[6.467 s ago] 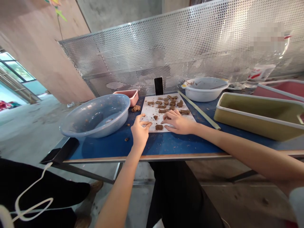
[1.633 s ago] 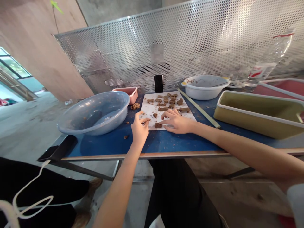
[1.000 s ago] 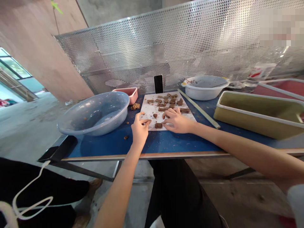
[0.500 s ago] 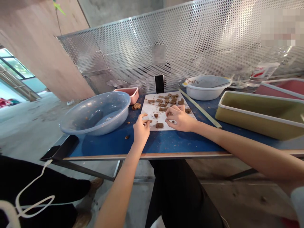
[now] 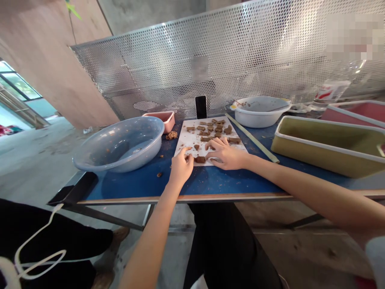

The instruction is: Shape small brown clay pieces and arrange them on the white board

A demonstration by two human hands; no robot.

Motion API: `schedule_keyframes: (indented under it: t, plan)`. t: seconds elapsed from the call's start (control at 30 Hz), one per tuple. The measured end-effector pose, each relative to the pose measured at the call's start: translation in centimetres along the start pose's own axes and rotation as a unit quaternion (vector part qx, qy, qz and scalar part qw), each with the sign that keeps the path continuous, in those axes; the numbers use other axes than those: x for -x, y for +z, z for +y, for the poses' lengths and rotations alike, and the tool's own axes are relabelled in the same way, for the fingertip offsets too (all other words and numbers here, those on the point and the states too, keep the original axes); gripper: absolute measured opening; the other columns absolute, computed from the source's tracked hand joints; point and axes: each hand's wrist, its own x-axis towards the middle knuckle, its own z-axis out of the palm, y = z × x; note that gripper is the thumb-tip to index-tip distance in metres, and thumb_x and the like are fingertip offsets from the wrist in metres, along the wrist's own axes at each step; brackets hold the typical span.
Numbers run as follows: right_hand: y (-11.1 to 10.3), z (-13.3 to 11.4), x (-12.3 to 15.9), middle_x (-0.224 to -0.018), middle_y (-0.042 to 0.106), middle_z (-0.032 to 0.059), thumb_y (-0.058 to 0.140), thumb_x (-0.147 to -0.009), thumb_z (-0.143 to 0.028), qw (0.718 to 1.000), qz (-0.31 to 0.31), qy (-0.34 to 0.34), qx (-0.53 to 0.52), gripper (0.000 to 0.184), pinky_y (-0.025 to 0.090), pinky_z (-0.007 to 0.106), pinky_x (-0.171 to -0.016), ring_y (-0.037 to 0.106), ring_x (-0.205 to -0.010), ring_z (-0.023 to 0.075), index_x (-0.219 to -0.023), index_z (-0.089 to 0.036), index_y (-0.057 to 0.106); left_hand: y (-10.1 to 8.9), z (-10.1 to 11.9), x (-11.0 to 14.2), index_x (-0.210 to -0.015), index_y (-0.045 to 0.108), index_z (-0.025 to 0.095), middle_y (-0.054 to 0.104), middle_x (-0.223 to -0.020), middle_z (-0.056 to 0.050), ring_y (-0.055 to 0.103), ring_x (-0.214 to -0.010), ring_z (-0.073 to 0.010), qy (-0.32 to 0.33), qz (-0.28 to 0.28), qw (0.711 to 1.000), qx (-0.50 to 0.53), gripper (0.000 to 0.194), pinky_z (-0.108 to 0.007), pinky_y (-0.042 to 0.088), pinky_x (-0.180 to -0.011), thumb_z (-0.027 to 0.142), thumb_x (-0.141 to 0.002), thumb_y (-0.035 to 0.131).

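A short brown clay block (image 5: 200, 159) lies near the front edge of a white board (image 5: 186, 139). My left hand (image 5: 181, 165) is at the block's left end, thumb by it and index finger lifted apart. From the right, my right hand (image 5: 227, 155) reaches over the board with fingers spread and curved, fingertips close to the block's right end. Whether either hand presses on it, I cannot tell. A small brown crumb (image 5: 196, 147) sits between the hands. Farther back on the board are several brown clay pieces (image 5: 205, 133), some partly behind my right hand.
A blue basin (image 5: 120, 148) stands left, with a pink tray (image 5: 168, 122) and a brown lump (image 5: 171, 135) beyond. A pale stick (image 5: 254, 138) lies right of the board, near a white basin (image 5: 258, 116) and an olive trough (image 5: 325, 148). A phone (image 5: 201, 107) stands behind.
My left hand has moved right to the block's end. My right hand has come down and left, its fingers spreading toward the block. The block sits slightly left in the picture.
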Motion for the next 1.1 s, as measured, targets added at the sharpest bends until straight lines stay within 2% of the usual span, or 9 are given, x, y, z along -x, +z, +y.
schedule_keyframes:
  t: [0.17,0.27,0.4,0.6,0.8,0.97,1.1]
  plan:
    - [0.2,-0.29,-0.05,-0.147,0.058,0.0199,0.056,-0.112,-0.027,0.999,-0.019,0.0,0.041,0.026,0.035,0.052,-0.102,0.051,-0.126,0.0371,-0.127,-0.022,0.076,-0.05,-0.06,0.08,-0.132,0.078,0.019,0.088,-0.099,-0.01,0.085,-0.086,-0.0261,0.016,-0.008,1.0,0.009,0.035,-0.034,0.064,-0.088,0.015,-0.104,0.059]
    - [0.15,-0.37,-0.1,-0.143,0.059,0.0197,0.053,-0.114,-0.029,0.999,-0.007,0.002,0.037,0.025,0.034,0.051,-0.101,0.051,-0.126,0.0368,-0.12,-0.021,0.077,-0.03,-0.22,0.05,-0.126,0.079,0.02,0.086,-0.089,-0.007,0.081,-0.076,-0.0248,0.006,0.015,1.0,-0.001,0.032,-0.033,0.061,-0.081,0.013,-0.102,0.059]
    - [0.09,-0.41,-0.11,-0.139,0.06,0.0185,0.053,-0.115,-0.031,1.0,0.009,0.003,0.018,0.027,0.034,0.05,-0.099,0.053,-0.124,0.0353,-0.11,-0.02,0.076,-0.01,-0.31,-0.04,-0.123,0.078,0.02,0.083,-0.081,-0.005,0.079,-0.075,-0.0261,-0.01,0.049,0.999,-0.02,0.029,-0.033,0.058,-0.079,0.013,-0.1,0.062]
    - [0.41,-0.16,0.04,-0.143,0.057,0.0191,0.056,-0.113,-0.032,0.999,-0.02,-0.002,0.027,0.025,0.037,0.052,-0.102,0.051,-0.125,0.0364,-0.126,-0.022,0.074,0.06,-0.1,-0.03,-0.114,0.08,0.021,0.086,-0.091,-0.008,0.081,-0.081,-0.0264,-0.002,0.017,1.0,-0.001,0.026,-0.032,0.058,-0.079,0.014,-0.099,0.06]
    - [0.2,-0.28,-0.08,-0.137,0.059,0.017,0.058,-0.112,-0.03,1.0,0.011,-0.017,-0.006,0.02,0.038,0.052,-0.102,0.053,-0.12,0.0334,-0.111,-0.021,0.076,0.08,-0.32,-0.11,-0.106,0.083,0.021,0.087,-0.095,-0.01,0.083,-0.087,-0.0283,-0.008,0.049,0.999,-0.006,0.025,-0.035,0.063,-0.086,0.018,-0.099,0.059]
    - [0.07,-0.4,-0.09,-0.142,0.055,0.0187,0.056,-0.114,-0.032,0.999,0.005,-0.039,0.002,0.024,0.039,0.051,-0.102,0.052,-0.12,0.0335,-0.119,-0.021,0.076,0.09,-0.26,-0.13,-0.105,0.083,0.021,0.085,-0.086,-0.009,0.083,-0.082,-0.0282,-0.008,0.026,1.0,-0.006,0.023,-0.034,0.062,-0.082,0.018,-0.099,0.061]
    - [-0.17,-0.42,-0.08,-0.138,0.057,0.0174,0.055,-0.115,-0.033,1.0,0.015,-0.026,-0.004,0.024,0.038,0.051,-0.101,0.053,-0.119,0.0326,-0.113,-0.021,0.077,0.07,-0.14,-0.12,-0.108,0.082,0.021,0.086,-0.088,-0.008,0.084,-0.087,-0.0285,-0.015,0.032,0.999,0.013,0.025,-0.035,0.063,-0.086,0.019,-0.101,0.058]
